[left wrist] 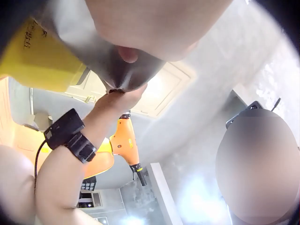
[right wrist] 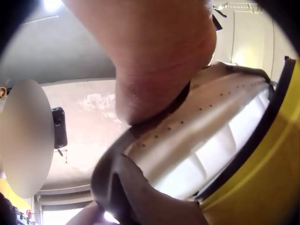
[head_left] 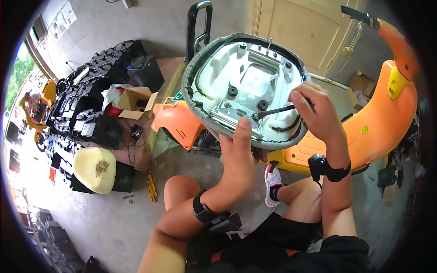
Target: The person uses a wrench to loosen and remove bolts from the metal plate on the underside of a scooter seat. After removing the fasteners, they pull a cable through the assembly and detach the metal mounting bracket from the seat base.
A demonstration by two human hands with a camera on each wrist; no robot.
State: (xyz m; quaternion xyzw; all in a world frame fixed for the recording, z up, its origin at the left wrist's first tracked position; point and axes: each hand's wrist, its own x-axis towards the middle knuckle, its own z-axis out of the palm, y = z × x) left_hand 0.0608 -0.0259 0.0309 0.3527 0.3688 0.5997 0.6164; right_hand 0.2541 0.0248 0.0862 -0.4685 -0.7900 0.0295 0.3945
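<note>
A scooter seat (head_left: 255,77) is held underside up in the head view, with a white plastic base, a metal hinge plate and a dark grey cover round its rim. The left hand (head_left: 239,159) grips its near edge, thumb on top by the hinge plate, other fingers hidden beneath. The right hand (head_left: 316,109) holds the end of a black wrench (head_left: 277,110), whose head sits at a fastener on the plate's right end. In the left wrist view the seat's cover (left wrist: 103,56) shows close up; in the right wrist view, its perforated side (right wrist: 187,122).
An orange scooter body (head_left: 387,113) stands at the right. Black batteries (head_left: 109,68), an open cardboard box (head_left: 136,102) and a cream seat shell (head_left: 94,170) are at the left. A yellow tool (head_left: 151,188) lies on the floor. Behind the seat rises a black bar (head_left: 198,27).
</note>
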